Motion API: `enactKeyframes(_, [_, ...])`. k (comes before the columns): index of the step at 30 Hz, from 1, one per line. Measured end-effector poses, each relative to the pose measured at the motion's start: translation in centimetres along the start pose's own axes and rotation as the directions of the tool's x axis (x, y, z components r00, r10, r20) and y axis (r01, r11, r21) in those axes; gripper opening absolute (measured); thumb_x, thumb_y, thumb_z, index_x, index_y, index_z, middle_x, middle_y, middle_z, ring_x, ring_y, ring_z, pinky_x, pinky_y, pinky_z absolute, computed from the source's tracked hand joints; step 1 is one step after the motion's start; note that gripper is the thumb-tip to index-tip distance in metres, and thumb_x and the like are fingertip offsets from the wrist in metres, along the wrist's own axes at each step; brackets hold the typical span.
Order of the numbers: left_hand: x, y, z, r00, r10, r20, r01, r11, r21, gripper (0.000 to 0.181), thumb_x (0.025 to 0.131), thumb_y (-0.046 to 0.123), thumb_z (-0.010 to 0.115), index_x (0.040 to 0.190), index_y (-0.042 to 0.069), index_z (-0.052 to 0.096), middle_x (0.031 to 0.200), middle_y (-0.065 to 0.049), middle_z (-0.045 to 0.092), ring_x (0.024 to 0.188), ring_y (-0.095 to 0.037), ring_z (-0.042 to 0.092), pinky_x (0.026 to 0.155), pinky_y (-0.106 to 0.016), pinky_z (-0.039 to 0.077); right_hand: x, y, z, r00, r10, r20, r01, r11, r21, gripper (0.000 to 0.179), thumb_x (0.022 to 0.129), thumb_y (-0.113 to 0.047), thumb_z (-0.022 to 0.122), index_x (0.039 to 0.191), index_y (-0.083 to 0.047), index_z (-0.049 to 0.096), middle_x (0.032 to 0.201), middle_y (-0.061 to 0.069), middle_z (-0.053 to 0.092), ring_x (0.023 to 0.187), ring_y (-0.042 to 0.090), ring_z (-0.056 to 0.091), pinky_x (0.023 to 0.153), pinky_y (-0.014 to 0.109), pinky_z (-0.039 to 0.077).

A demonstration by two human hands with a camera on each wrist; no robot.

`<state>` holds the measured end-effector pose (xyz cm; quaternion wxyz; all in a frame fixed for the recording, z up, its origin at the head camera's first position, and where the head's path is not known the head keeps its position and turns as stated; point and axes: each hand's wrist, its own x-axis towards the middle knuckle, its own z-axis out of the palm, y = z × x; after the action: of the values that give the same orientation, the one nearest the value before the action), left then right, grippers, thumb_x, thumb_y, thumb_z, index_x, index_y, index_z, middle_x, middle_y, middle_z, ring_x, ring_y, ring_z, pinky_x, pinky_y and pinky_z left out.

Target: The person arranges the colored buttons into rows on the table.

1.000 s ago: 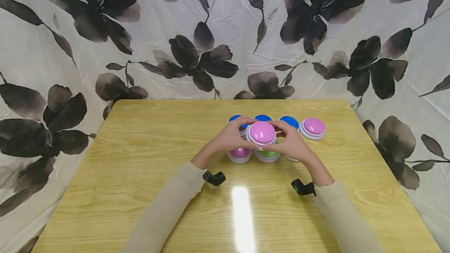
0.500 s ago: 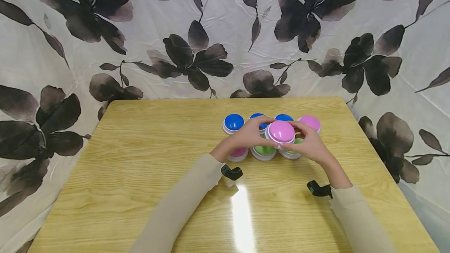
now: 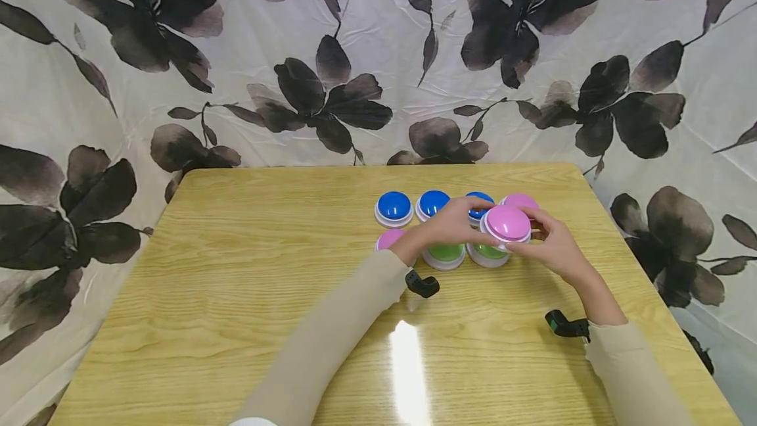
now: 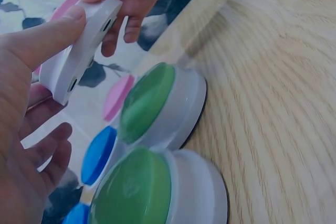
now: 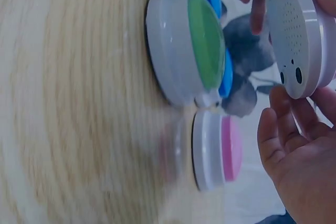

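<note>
Between my two hands is a pink push button [image 3: 507, 222] on a round white base, lifted above the table. My left hand [image 3: 454, 222] grips its left side, thumb at the near edge and fingers at the far edge. On the opposite side, my right hand [image 3: 552, 247] grips it likewise. The right wrist view shows the button's white underside [image 5: 291, 32], with dark round feet and a patch of small holes. Below and left of it sit two green buttons, the nearer-to-it green button [image 3: 488, 253] partly covered by the held one.
Along the back row stand blue buttons [image 3: 393, 206] and, at the right end, another pink button [image 3: 520, 200], partly hidden. A front-row pink button [image 3: 388, 238] is partly covered by my left forearm. The wooden table [image 3: 248, 268] ends at a floral cloth [image 3: 331, 104].
Both hands have carried the pink button rightward, from above the left green button to past the right one. The buttons on the table stay in place; the head view shifted slightly at first.
</note>
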<state>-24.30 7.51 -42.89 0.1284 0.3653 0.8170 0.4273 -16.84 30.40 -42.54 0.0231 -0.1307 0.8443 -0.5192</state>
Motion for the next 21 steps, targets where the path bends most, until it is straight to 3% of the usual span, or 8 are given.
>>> enactKeyframes(10, [2.4, 0.5, 1.7, 1.0, -0.018, 0.019, 0.017, 0.996, 0.085, 0.083, 0.074, 0.048, 0.082, 0.141, 0.011, 0.051, 0.134, 0.005, 0.056, 0.123, -0.004, 0.047, 0.1, -0.018, 0.037, -0.7, 1.4, -1.7, 0.997, 0.075, -0.027, -0.076, 0.997, -0.014, 0.073, 0.087, -0.011, 0.074, 0.147, 0.001, 0.035, 0.131, 0.019, 0.046, 0.099, 0.011, 0.052, 0.075, 0.016, 0.048])
enactKeyframes(21, [3.9, 0.3, 3.4, 0.998, -0.049, 0.049, 0.042, 0.989, 0.141, 0.077, 0.076, 0.047, 0.081, 0.14, 0.013, 0.052, 0.131, 0.008, 0.057, 0.117, -0.003, 0.05, 0.094, -0.015, 0.039, -1.2, 3.0, -2.4, 0.991, 0.132, -0.023, -0.133, 0.991, -0.025, 0.073, 0.088, -0.015, 0.074, 0.147, 0.001, 0.034, 0.132, 0.021, 0.044, 0.099, 0.011, 0.051, 0.074, 0.017, 0.05])
